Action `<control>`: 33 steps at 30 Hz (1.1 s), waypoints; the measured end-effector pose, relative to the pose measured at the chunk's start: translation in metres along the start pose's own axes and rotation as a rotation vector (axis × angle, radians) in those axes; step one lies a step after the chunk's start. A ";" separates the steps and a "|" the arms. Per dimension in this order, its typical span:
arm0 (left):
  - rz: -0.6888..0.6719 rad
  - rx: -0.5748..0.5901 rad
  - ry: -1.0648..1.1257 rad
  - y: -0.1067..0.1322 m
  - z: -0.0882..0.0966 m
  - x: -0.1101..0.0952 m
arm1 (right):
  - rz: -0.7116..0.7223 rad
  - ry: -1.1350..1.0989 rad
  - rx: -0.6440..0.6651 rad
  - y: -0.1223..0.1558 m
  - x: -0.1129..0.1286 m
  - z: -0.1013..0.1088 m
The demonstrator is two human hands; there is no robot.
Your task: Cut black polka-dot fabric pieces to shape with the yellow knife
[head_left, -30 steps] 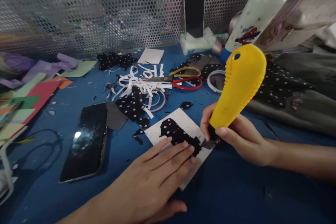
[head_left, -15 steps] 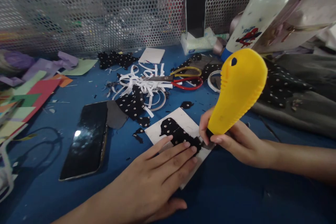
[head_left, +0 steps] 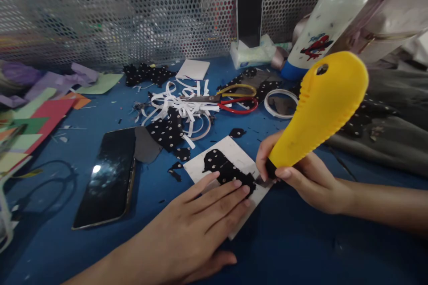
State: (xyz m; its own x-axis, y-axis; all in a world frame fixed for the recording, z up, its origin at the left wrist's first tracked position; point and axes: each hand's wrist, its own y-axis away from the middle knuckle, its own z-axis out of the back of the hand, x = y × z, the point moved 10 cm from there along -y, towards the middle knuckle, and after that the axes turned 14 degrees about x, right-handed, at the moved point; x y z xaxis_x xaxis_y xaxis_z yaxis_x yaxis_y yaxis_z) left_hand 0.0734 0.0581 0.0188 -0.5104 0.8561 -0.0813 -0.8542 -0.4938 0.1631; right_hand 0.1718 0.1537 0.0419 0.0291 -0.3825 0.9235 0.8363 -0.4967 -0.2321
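Left hand flat, fingers extended, pinning dotted fabric to card, mid-table toward front edge. Right hand clenched on cutter, blade at card's right corner.

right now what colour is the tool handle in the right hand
The handle is bright yellow, in the head view.

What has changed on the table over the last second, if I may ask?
The yellow-handled knife in the right hand has tilted further right, its tip staying at the white card. The left hand stays flat on the card and black dotted fabric. Nothing else moved.
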 end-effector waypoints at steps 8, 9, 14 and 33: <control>0.039 -0.020 0.034 0.002 0.003 0.004 | 0.011 -0.049 -0.002 -0.001 0.000 0.000; 0.042 -0.021 0.038 0.003 0.003 0.004 | 0.007 -0.057 -0.006 -0.001 0.000 0.000; 0.050 -0.020 0.055 0.002 0.003 0.006 | -0.012 -0.077 -0.022 -0.001 -0.003 0.000; 0.034 -0.029 0.097 0.002 0.005 0.005 | -0.015 0.261 0.109 -0.006 0.011 -0.009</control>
State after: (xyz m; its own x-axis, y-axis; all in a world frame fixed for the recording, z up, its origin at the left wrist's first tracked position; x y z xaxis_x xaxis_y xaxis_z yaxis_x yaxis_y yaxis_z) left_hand 0.0698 0.0627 0.0232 -0.5455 0.8205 -0.1711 -0.8378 -0.5280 0.1392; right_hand 0.1625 0.1454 0.0512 -0.1137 -0.5703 0.8135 0.8902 -0.4221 -0.1715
